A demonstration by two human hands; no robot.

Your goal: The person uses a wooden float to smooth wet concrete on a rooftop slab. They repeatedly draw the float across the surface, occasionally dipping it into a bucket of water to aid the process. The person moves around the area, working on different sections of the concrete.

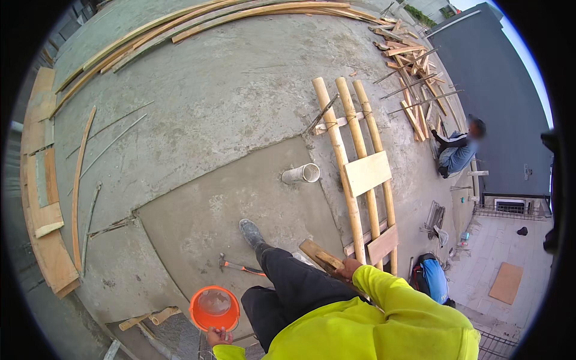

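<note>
My left hand (221,337) is closed on the near rim or handle of an orange bucket (197,312) with greyish liquid inside, at the lower left. My right hand (348,269), in a yellow sleeve, grips a wooden board-like tool (319,254), probably a float, beside my dark trouser leg. Between the bucket and my grey boot lies a hammer (242,267) with an orange handle on the concrete. A short upright pipe (294,174) stands ahead of my foot, and a ladder-like frame of round poles (335,147) with wooden crosspieces lies to its right.
A co-worker (456,153) crouches at the right by scattered timber (413,117) and protruding rods. Long planks (258,12) lie along the back, boards (45,240) along the left. A blue and black bag (433,282) is behind my right hand; a drop to a tiled lower level (528,252) lies rightward.
</note>
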